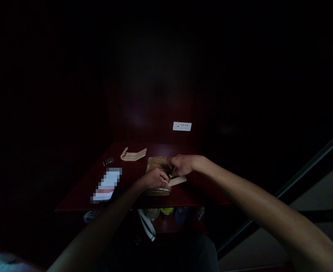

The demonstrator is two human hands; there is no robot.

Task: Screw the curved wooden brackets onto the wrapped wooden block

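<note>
Pale wooden strip (178, 181) juts rightward from the brown block (156, 162) on the counter (133, 183), its left end clamped in the left hand's (155, 178) fingers; the right hand's (181, 164) fingers close around a yellow-and-black tool (171, 173) at the strip, a curved wooden piece (133, 156) lying well to the left

Room: dim; home or office unclear
Wall (152, 122): white socket panel (182, 126)
Table (132, 173): dark red, shelf (166, 226) beneath

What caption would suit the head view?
Left hand against a pale piece over a brown package, right hand holding a partly yellow tool, on a dark table.
</note>
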